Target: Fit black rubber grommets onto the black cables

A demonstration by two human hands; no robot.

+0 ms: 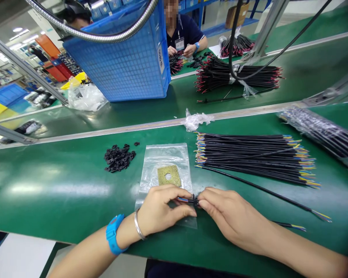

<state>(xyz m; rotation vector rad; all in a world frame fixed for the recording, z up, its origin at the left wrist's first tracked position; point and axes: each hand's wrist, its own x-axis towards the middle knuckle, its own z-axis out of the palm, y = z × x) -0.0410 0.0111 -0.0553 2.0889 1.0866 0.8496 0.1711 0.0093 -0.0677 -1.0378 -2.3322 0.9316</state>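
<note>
Near the front of the table, my left hand [159,208] pinches a black cable [188,200] just behind its bared coloured wires. A small black plastic clip [195,201] sits around the cable between my hands. The fingers of my right hand [234,216] are closed on the cable at the clip's right side. Past my right wrist the cable's other end shows, with coloured wires sticking out. Under my left hand lies a clear zip bag [150,164], and on it a yellowish square pad [162,175] with a round hole.
Small black clips [118,158] lie piled at left. A row of black cables [249,154] lies at right, one loose cable [255,187] before it. Behind the metal rail stand a blue crate [127,65] and a tied cable bundle [240,75]. A person [185,34] works opposite.
</note>
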